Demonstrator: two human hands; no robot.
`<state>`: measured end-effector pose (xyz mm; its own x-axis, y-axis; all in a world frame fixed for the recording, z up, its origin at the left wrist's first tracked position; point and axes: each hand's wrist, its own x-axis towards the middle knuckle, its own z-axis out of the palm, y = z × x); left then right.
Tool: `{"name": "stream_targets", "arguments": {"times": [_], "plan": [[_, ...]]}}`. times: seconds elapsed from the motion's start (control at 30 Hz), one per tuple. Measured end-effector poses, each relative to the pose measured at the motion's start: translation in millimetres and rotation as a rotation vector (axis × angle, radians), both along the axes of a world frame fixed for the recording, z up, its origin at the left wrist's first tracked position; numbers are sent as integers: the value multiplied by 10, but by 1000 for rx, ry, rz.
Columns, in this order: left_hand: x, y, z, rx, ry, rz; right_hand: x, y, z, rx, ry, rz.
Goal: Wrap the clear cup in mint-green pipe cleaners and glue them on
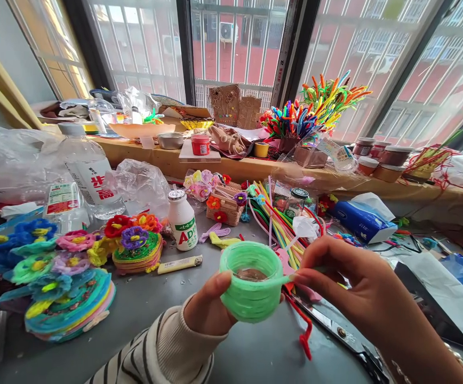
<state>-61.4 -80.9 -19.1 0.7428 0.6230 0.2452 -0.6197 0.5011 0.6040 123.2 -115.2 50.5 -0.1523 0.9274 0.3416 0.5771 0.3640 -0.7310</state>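
A small round cup wrapped in light green pipe cleaner (251, 298) is held up above the grey table, its opening tilted toward me. My left hand (209, 306) grips it from the left, thumb on the outer wall and the other fingers hidden behind and below. At its right rim, my right hand (331, 277) pinches a green pipe cleaner end (285, 280) that runs off the cup's side. Under the right hand lie scissors (335, 325) with black handles, beside a bent red pipe cleaner (305, 333).
Pipe-cleaner flowers (75, 261) on round coiled bases stand at the left. Behind the cup are a white drink bottle (182, 221), a yellow lighter (180, 264), a woven basket (227, 205) and loose pipe cleaners (273, 213). A blue tissue pack (363, 221) lies at right, below a cluttered windowsill.
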Motion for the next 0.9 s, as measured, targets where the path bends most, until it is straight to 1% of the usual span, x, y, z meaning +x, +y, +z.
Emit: {"name": "stream_targets", "arguments": {"times": [0.23, 0.43, 0.63, 0.73, 0.9], "plan": [[1, -4, 1, 12, -41, -57, -18, -22, 20, -16, 1, 25], [32, -2, -34, 61, -139, -119, -18, -47, 21, -125, 20, 47], [35, -4, -9, 31, -91, -157, -23, -40, -4, -158, 49, 52], [31, 4, -15, 47, -114, -173, -35, -37, -11, -203, 128, 86], [25, 9, -3, 56, -124, -192, -37, -40, 1, -365, 337, 175]]}}
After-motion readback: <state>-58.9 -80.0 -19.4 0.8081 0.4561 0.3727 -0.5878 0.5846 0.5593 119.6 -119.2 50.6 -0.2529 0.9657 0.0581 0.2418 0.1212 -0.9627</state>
